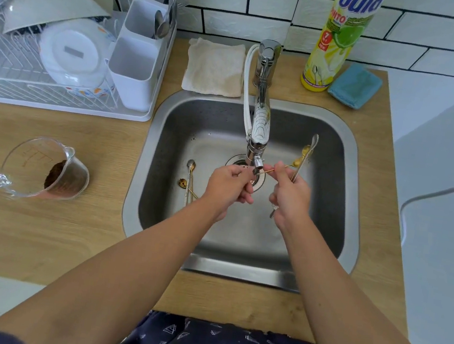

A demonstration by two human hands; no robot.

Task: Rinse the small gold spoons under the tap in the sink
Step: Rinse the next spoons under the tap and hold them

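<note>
Head view: steel sink (342, 187), rounded square basin, set in a wood-grain table (38, 233). Chrome tap (261, 112) reaches out over the drain; a white hose runs beside it. Left hand (228, 188) and right hand (291, 197) sit under the spout, fingers curled — both pinching one thin gold spoon (269, 171) held across the spout tip. Right hand also grips more spoons (304, 156), gold and silver, bowls fanned toward the back wall of the basin. Two further spoons (188, 179) lie on the sink floor, left of the drain. Whether water is running — cannot tell. Behind the sink: folded beige cloth (215, 67), yellow detergent bottle (334, 41), blue sponge (355, 86). Left on the table: white dish rack (56, 100) with plates and cutlery caddy; clear measuring cup (44, 169) holding brown residue, near the sink's left rim.
</note>
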